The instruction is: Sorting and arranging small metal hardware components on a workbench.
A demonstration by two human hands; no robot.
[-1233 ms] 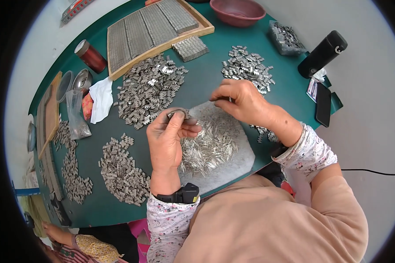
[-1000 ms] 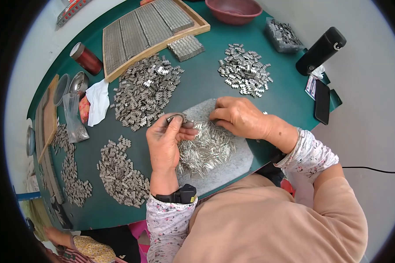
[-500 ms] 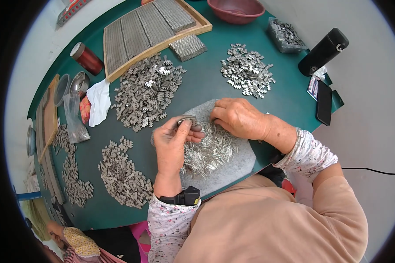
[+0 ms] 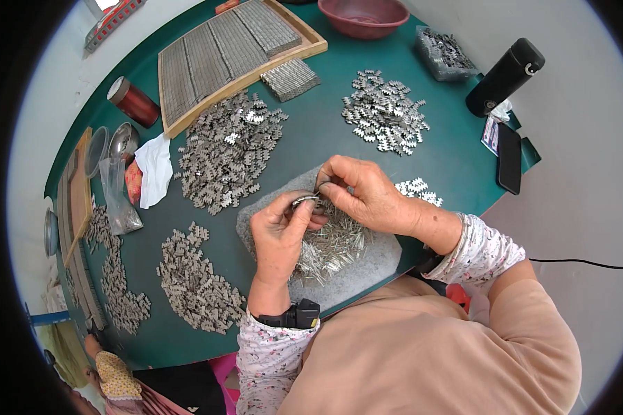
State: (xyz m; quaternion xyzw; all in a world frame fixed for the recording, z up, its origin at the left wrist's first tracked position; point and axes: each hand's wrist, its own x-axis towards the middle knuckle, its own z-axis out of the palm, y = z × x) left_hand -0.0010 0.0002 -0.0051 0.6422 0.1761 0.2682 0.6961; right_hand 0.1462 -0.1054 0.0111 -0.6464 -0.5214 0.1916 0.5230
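My left hand (image 4: pixel 280 232) is closed round a small stack of dark metal pieces (image 4: pixel 304 200), pinched between thumb and fingers. Close against it, my right hand (image 4: pixel 363 194) has thumb and forefinger pressed together at the end of that stack; anything between those fingertips is too small to make out. Beneath both hands, a heap of thin silvery pins (image 4: pixel 333 247) lies on a grey felt-like mat (image 4: pixel 382 268). Small toothed metal plates form a large pile (image 4: pixel 232 149) beyond my left hand and another pile (image 4: pixel 199 280) to its left.
A wooden tray (image 4: pixel 256 72) of assembled metal strips lies at the back, beside a loose metal block (image 4: pixel 291 79). More plates (image 4: pixel 386 114) sit far right. Around the table are a black bottle (image 4: pixel 505 76), phone (image 4: pixel 509 159), red can (image 4: pixel 135 102) and maroon bowl (image 4: pixel 363 17). Another person's hand (image 4: pixel 93 346) shows lower left.
My right hand has risen from the pins and moved left to meet my left hand at the metal pieces. White-looking plates beyond my right wrist now show. The view has shifted slightly.
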